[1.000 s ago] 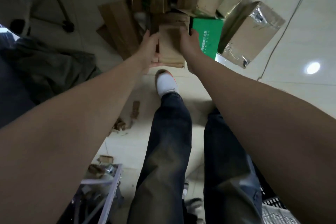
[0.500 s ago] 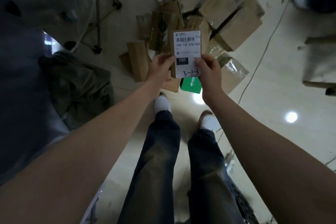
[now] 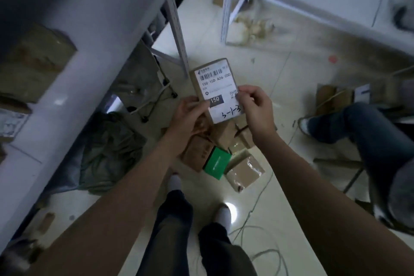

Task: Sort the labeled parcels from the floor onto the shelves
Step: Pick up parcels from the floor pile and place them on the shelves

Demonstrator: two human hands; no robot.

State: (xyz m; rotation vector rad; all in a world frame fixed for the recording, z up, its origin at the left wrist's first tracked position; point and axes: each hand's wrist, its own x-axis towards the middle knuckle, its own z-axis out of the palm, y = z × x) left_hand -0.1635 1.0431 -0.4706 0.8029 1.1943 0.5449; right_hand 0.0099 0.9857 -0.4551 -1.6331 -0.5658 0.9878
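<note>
- i see the left hand (image 3: 190, 116) and the right hand (image 3: 255, 107) both gripping 1 small cardboard parcel (image 3: 199, 78), held up in the air in front of the person, above the pile on the floor.
- the left hand pinches the lower left edge with its thumb on the front. the right hand pinches the right edge, fingers curled.
- the parcel's white label (image 3: 220, 87) faces me (it shows a barcode, a dark box reading "150" and handwritten "3-1-3" at the bottom).
- below the hands, brown parcels (image 3: 199, 152) lie on the tiled floor (image 3: 280, 69), with a green parcel (image 3: 217, 163) just beside a tape-wrapped parcel (image 3: 244, 172).
- a grey shelf (image 3: 89, 56) runs along the left with a cardboard box (image 3: 38, 56) on it. a slotted upright (image 3: 177, 18) stands behind the held parcel.
- an olive cloth (image 3: 107, 152) lies on the floor beside the shelf.
- on the right i see another person's jeans leg (image 3: 358, 127).
</note>
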